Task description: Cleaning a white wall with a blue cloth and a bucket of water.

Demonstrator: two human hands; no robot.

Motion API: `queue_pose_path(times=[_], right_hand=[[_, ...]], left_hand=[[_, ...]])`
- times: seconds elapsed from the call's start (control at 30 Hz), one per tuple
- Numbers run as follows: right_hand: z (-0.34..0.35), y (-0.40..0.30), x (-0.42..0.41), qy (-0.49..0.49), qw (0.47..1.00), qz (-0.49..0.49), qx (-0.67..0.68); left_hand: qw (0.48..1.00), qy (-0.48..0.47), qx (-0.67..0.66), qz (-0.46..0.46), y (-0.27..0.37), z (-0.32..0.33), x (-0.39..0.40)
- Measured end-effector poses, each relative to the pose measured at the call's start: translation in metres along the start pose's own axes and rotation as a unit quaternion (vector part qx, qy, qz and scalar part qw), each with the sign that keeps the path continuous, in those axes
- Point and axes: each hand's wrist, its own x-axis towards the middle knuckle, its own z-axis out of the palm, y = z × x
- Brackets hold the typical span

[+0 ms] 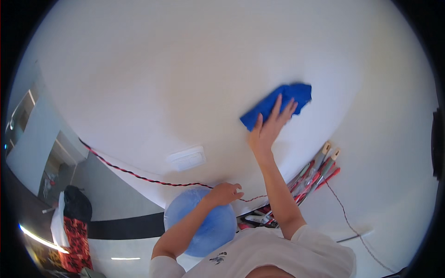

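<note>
My right hand (pixel 269 127) lies spread on a folded blue cloth (pixel 260 112), pressing it against a white wall (pixel 215 69). Its fingers cover the cloth's middle and lower edge. Lower and to the left, my left hand (pixel 225 193) is near the wall, with thumb and fingertips a little apart. A twisted red and black cord (pixel 139 176) passes behind this hand and comes out on its right; whether the fingers grip it is hidden. Below my left forearm stands a round blue object (pixel 212 232) that looks wrapped in clear plastic film. A white wall switch (pixel 187 158) sits above the cord.
Long-handled tools (pixel 318 168) with red and grey shafts lean in the corner on the right. The cord continues along the right wall (pixel 347 212). At the far left are a black bag (pixel 77 203) and a red and black patterned item (pixel 76 239).
</note>
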Motion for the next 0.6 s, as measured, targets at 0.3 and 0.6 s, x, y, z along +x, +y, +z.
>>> queue_pose_path(times=[0.3, 0.6], right_hand=[[0.021, 0.078, -0.168, 0.019, 0.999, 0.026, 0.013], [0.02, 0.112, -0.236, 0.022, 0.981, 0.189, 0.026]], left_hand=[[0.999, 0.001, 0.029, -0.016, -0.002, 0.008, -0.002], [0.999, 0.013, 0.027, -0.017, -0.009, 0.009, 0.006]])
